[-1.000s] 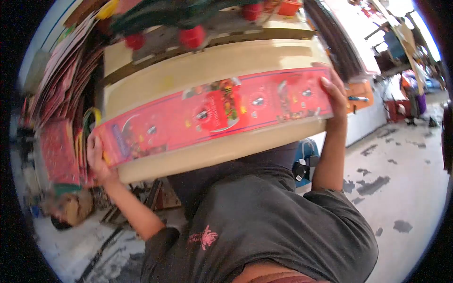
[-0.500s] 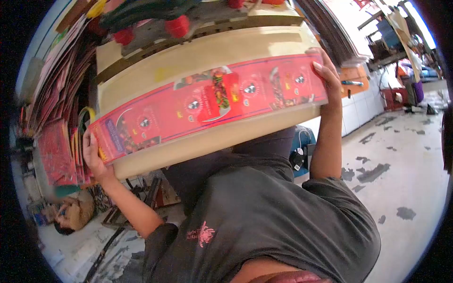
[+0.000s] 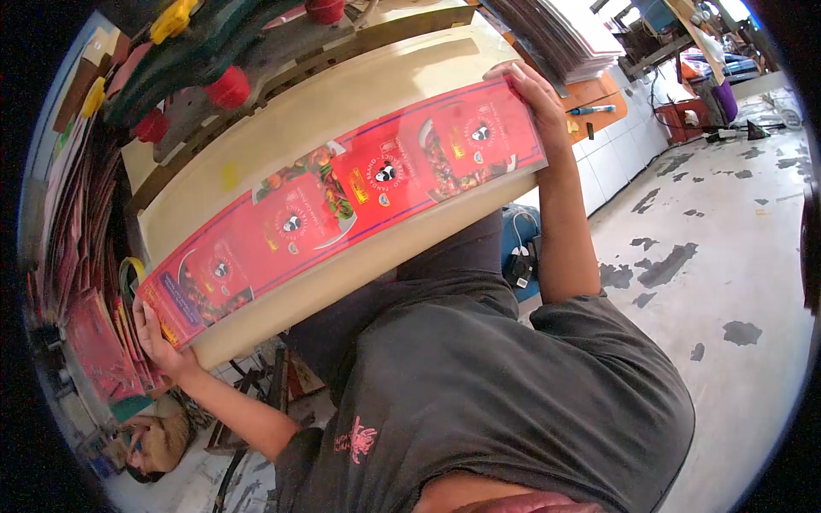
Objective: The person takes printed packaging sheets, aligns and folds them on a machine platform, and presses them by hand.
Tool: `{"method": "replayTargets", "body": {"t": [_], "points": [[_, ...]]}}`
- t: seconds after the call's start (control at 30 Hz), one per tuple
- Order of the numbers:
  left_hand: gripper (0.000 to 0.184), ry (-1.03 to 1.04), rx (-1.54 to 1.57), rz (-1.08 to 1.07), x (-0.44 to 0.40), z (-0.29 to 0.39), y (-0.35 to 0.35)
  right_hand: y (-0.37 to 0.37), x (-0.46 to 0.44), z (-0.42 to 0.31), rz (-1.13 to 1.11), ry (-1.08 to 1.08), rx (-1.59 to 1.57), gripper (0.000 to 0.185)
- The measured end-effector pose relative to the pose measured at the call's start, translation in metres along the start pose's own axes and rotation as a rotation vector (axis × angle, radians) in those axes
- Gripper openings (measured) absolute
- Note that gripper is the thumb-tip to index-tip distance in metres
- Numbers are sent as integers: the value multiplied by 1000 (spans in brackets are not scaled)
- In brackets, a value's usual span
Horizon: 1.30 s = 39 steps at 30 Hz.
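A long red printed sheet (image 3: 410,162) with food pictures and panda emblems stretches between my two hands. My left hand (image 3: 162,346) is closed on its left end, thumb near the edge. At the upper right, my right hand (image 3: 540,98) grips the other end with the fingers bent over the edge. The sheet slants up to the right over a cream-coloured work surface (image 3: 402,73). Whether it rests on that surface I cannot tell.
A dark green machine part (image 3: 171,64) with red knobs (image 3: 228,86) stands along the back. Stacked red sheets (image 3: 98,342) are at the left, brown sheets (image 3: 560,38) at the upper right. A person (image 3: 162,436) is at the lower left. A pen (image 3: 592,109) lies on an orange board (image 3: 599,90).
The view has shifted and turned. In the picture, both hands and the sheet appear farther left, with the sheet slanting more steeply. Both hands keep their hold on it.
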<state>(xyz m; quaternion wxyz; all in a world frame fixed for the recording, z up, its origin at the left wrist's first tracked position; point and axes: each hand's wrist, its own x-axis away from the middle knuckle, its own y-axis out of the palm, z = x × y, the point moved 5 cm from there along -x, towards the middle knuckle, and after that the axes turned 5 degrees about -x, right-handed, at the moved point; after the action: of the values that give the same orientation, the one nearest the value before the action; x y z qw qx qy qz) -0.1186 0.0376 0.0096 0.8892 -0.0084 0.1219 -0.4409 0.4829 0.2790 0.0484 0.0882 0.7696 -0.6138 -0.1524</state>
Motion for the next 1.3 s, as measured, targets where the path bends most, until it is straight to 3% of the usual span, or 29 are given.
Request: {"method": "replayTargets", "body": {"t": [0.23, 0.5, 0.6, 0.8, 1.1, 1.2, 1.3], "points": [[34, -18, -19, -65, -2, 6, 4, -4, -2, 6, -7, 10, -23, 30], [33, -147, 167, 2, 1, 12, 17, -5, -1, 4, 22, 7, 36, 29], [33, -144, 238, -70, 1, 17, 25, -7, -1, 0, 50, -35, 199, 29], [31, -77, 201, -81, 0, 18, 25, -7, -3, 6, 4, -6, 31, 28], [32, -78, 230, -16, 5, 24, 34, -8, -3, 4, 46, -49, 136, 27], [34, -15, 96, 4, 7, 30, 32, -4, -1, 2, 95, -76, 153, 28], [33, -82, 258, -54, 4, 21, 32, -1, 2, 1, 160, -79, 208, 31]]}}
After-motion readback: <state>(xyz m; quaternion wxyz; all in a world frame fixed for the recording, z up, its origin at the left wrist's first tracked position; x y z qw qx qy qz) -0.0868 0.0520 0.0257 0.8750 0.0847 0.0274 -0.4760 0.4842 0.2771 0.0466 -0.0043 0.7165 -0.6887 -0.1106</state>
